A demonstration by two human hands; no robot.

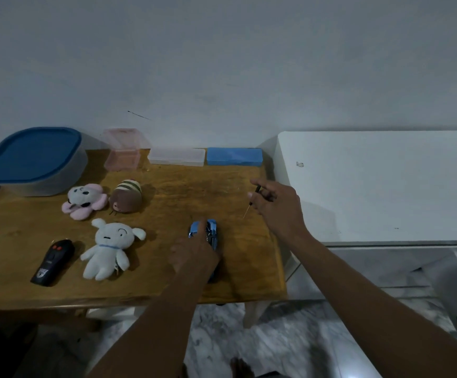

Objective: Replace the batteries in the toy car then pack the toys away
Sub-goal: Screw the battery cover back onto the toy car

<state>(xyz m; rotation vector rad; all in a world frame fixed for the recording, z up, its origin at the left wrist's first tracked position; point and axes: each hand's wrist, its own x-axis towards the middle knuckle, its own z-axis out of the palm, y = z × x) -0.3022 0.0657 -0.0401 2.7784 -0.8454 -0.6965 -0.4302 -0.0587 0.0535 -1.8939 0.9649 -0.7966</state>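
A shiny blue toy car (pixel 211 232) lies on the wooden table (pixel 235 268) near its front right. My left hand (pixel 193 253) rests on the car, index finger stretched along its top, other fingers curled at its side. My right hand (pixel 276 205) hovers above the table's right edge and pinches a small screwdriver (pixel 251 203) with a black handle, its thin tip pointing down and left. A black remote control (pixel 52 261) lies at the front left.
Three plush toys sit left of the car: a white one (pixel 111 248), a pink one (pixel 84 200), a brown striped one (pixel 126 196). At the back stand a blue-lidded tub (pixel 32 159), a pink box (pixel 122 154), a clear case (pixel 176 156) and a blue case (pixel 234 156). A white cabinet (pixel 385 186) adjoins on the right.
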